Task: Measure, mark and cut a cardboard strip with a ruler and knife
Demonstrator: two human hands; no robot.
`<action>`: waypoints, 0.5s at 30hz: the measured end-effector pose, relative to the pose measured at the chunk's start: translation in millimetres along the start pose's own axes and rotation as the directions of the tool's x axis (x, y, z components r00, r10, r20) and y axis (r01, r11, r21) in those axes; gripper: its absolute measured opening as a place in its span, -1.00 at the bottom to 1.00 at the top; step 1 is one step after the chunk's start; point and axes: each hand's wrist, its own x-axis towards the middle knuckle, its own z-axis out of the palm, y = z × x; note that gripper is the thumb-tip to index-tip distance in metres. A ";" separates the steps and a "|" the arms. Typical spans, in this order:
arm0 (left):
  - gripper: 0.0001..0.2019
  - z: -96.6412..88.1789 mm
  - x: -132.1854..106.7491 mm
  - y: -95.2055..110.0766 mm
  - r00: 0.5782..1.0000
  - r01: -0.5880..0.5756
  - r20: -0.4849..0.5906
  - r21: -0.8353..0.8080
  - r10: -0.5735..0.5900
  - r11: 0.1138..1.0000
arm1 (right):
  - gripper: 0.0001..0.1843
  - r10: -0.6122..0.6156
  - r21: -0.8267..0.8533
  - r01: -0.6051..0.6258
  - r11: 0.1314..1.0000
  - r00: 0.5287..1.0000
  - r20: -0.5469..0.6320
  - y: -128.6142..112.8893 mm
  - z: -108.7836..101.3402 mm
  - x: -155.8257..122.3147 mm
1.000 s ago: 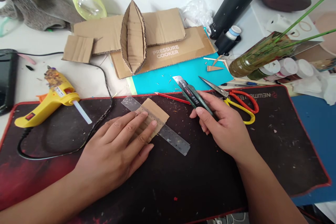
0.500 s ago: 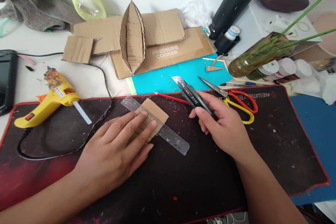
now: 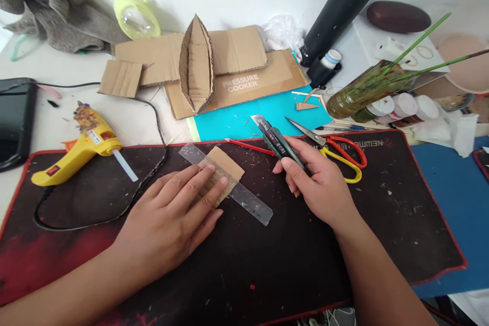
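Black and red, the desk mat (image 3: 267,265) carries a small brown cardboard piece (image 3: 225,164) with a clear plastic ruler (image 3: 244,196) laid across it. Flat, fingers spread, the left hand (image 3: 173,221) presses on both. Just to the right, the right hand (image 3: 319,181) grasps a dark green utility knife (image 3: 277,140), blade pointing away, near red and yellow scissors (image 3: 336,153).

place: home craft desk | evidence: glue gun (image 3: 82,150), cardboard sheets (image 3: 233,69), scissors (image 3: 332,150), paint bottles (image 3: 405,107)
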 end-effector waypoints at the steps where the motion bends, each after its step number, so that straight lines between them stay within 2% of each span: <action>1: -0.55 0.4 -0.4 0.3 1.000 0.006 0.008 0.003 -0.006 1.000 | -0.41 0.000 0.013 0.000 1.000 1.000 0.002 0.2 0.1 0.7; 4: -0.56 1.6 -0.9 0.4 0.999 0.017 0.035 0.027 -0.018 0.999 | -0.36 0.010 0.024 -0.011 1.000 1.000 0.005 0.6 0.3 2.4; 9: -0.61 2.5 1.4 -0.7 1.000 -0.013 -0.011 0.062 0.013 0.998 | -0.31 0.037 -0.034 -0.036 0.999 0.999 0.021 0.3 1.4 0.3; 15: -0.60 1.6 4.7 0.3 0.999 -0.030 -0.036 0.095 0.033 0.995 | -0.41 0.031 -0.198 0.000 0.980 0.988 0.153 -13.7 11.3 -10.8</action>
